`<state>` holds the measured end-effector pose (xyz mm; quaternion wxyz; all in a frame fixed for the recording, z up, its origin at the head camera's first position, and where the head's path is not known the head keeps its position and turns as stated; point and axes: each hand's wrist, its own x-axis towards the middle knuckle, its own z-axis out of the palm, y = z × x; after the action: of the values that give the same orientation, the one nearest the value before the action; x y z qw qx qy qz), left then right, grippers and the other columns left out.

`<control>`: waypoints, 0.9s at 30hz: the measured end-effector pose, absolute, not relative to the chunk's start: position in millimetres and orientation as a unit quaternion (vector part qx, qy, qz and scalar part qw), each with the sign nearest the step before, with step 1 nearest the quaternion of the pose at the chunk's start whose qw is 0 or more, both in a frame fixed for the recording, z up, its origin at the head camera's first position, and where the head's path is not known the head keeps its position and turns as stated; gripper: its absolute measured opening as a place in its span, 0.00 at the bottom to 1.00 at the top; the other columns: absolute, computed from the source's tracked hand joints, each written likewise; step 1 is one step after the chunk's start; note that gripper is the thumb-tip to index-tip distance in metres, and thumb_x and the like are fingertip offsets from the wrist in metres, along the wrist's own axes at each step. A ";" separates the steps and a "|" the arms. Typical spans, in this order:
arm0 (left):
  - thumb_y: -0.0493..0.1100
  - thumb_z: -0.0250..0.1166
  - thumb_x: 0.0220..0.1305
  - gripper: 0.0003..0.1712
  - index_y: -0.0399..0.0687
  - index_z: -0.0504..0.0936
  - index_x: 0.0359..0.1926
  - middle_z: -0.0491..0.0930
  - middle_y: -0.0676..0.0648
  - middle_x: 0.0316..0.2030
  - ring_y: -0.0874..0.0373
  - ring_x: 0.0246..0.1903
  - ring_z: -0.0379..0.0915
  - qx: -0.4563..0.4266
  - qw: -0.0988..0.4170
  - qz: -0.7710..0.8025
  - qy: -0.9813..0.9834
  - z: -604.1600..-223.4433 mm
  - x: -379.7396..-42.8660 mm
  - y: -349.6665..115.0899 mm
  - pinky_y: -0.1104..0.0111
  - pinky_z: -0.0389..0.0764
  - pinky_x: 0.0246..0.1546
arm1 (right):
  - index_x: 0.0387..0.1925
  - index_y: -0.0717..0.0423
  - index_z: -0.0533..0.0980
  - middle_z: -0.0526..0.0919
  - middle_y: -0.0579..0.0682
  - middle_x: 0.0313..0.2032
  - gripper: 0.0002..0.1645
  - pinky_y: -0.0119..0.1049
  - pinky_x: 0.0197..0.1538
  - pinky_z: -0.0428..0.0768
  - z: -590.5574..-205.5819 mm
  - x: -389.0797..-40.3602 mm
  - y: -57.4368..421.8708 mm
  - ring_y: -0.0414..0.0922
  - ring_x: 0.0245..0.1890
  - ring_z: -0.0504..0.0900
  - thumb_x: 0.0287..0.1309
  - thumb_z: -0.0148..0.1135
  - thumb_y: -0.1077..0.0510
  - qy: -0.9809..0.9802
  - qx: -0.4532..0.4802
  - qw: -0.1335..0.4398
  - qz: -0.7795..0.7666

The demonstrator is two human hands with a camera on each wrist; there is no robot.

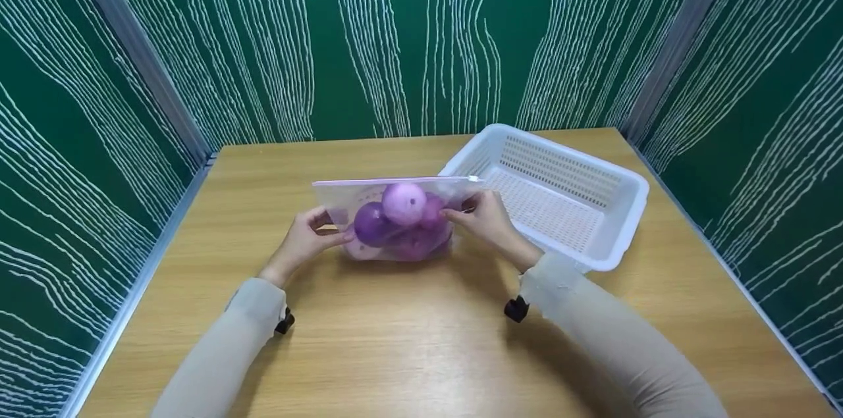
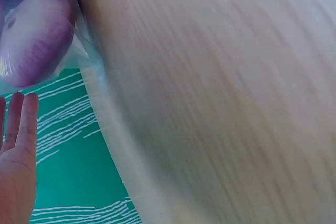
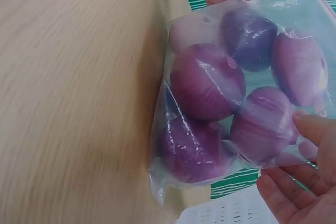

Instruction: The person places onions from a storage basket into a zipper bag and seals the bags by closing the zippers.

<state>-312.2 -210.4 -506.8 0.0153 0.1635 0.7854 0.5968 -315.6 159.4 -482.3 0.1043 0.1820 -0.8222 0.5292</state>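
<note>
A clear zip bag (image 1: 342,197) with a pink slider strip stands upright on the table, filled with several purple-red onions (image 1: 404,203). At its left edge, my left hand (image 1: 306,237) holds the bag, thumb in front and fingers behind. My right hand (image 1: 487,217) grips the right side, its thumb pressed against an onion through the plastic. The right wrist view shows the onions (image 3: 207,82) packed close inside, with the right hand (image 3: 310,182) at the lower right. In the left wrist view, fingers of the left hand (image 2: 18,156) show beside an onion (image 2: 37,40).
A white perforated plastic basket (image 1: 560,201) sits at an angle at the back right, close to the right hand. The wooden table (image 1: 408,339) is bordered by green walls (image 1: 263,43) with white wavy lines and metal corner posts.
</note>
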 end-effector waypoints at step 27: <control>0.37 0.70 0.75 0.03 0.41 0.85 0.41 0.89 0.54 0.33 0.63 0.31 0.84 0.062 -0.016 0.614 0.786 -498.1 -312.2 -231.8 0.71 0.89 0.33 | 0.40 0.60 0.79 0.88 0.51 0.34 0.10 0.31 0.34 0.89 -493.2 -326.2 106.1 0.39 0.32 0.85 0.65 0.76 0.65 -0.749 0.125 0.049 0.649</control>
<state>-312.2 -231.8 -498.1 -0.0164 0.0616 0.7864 0.6144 -326.2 106.1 -493.2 0.0494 0.1250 -0.7489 0.6489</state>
